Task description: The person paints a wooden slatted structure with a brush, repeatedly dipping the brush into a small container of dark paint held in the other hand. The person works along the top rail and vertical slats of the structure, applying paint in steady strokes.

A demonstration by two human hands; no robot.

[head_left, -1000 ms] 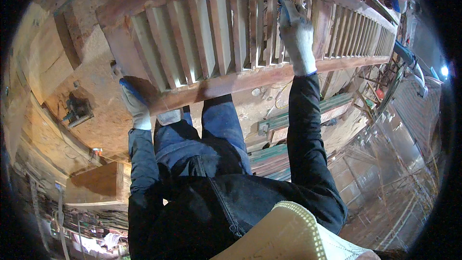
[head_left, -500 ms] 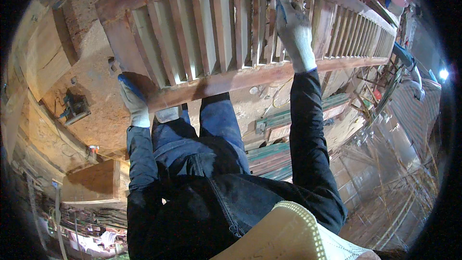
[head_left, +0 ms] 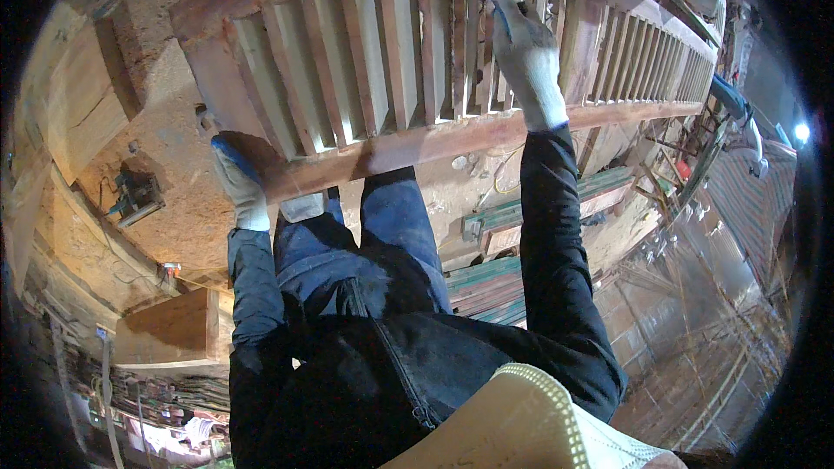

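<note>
Frame [head_left: 408,148] lies just ahead, long axis running left to right, the left hand [head_left: 240,184] at its near left corner and the right hand [head_left: 528,56] over its slats [head_left: 393,56] toward the far side, whether either pinches anything I cannot tell.

The right hand [head_left: 527,54] has shifted left (apparently only slightly).

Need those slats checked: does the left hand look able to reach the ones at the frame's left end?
Probably yes: the left hand is at the near left corner of the wooden frame, and nothing covers the slats there.
</note>
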